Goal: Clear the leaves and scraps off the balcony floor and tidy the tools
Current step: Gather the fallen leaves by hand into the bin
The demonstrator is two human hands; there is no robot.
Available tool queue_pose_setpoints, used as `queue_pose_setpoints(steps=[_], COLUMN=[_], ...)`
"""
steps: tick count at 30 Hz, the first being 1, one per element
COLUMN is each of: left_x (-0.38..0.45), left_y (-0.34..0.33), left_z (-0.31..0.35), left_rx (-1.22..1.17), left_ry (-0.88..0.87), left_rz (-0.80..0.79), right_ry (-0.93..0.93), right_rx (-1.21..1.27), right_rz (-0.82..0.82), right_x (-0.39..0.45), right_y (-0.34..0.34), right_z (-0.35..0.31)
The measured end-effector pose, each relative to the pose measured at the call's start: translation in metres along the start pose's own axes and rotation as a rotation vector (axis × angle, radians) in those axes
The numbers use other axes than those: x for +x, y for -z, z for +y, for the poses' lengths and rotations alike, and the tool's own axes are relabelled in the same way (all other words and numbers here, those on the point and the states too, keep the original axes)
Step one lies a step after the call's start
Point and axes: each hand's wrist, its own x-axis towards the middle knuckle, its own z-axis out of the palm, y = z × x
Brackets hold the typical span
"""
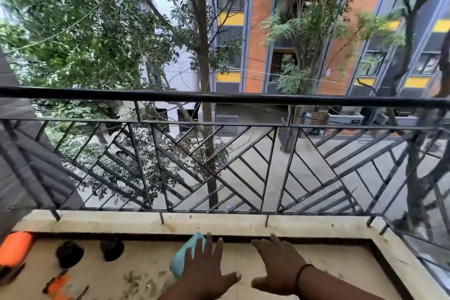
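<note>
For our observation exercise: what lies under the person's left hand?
A light blue cloth sticks out from under the left hand, on the balcony floor. The part beneath the hand is hidden.

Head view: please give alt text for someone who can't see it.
Two open hands, left hand and right hand, reach over a balcony floor strewn with leaf scraps; a light blue cloth lies under the left. Orange tools sit far left, below a black railing.

Leaf scraps (141, 282) – small, green-brown, scattered on my beige balcony floor (341, 268), near left. Orange-black tools (62, 286) lie at far left – blurred, type unclear.
</note>
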Motion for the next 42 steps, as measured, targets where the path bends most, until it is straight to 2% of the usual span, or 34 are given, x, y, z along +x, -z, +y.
queue_pose_setpoints(steps=[5,7,9,10,12,13,22,32,42], left_x=[-0.003,-0.004,-0.004,-0.004,-0.009,-0.011,-0.012,0.004,0.082], left_y=[-0.006,-0.006,-0.001,-0.001,0.0,0.003,0.0,-0.021,-0.034], left_z=[-0.018,-0.024,-0.028,-0.028,-0.028,-0.027,-0.033,-0.059,-0.053], left_rx=[0.061,0.135,0.132,0.138,0.119,0.129,0.135,0.072,0.091], left_ry=[-0.058,-0.104,-0.099,-0.11,-0.093,-0.09,-0.039,0.125,0.264], left_rz=[0.024,0.205,0.303,0.292,0.137,0.108,0.096,-0.029,-0.221], right_ry=[-0.028,-0.044,-0.05,-0.042,-0.027,-0.021,0.021,0.107,0.135], right_rx=[-0.07,-0.112,-0.141,-0.148,-0.158,-0.165,-0.171,-0.161,-0.113], right_rz=[0.041,0.069,0.072,0.068,0.078,0.084,0.106,0.06,-0.089], right_x=[0.008,0.01,0.01,0.01,0.01,0.01,0.027,0.085,0.173], right_y=[-0.006,-0.011,-0.012,-0.012,-0.011,-0.012,-0.01,-0.029,-0.051], right_z=[-0.006,-0.009,-0.011,-0.013,-0.015,-0.016,-0.022,-0.016,0.05])
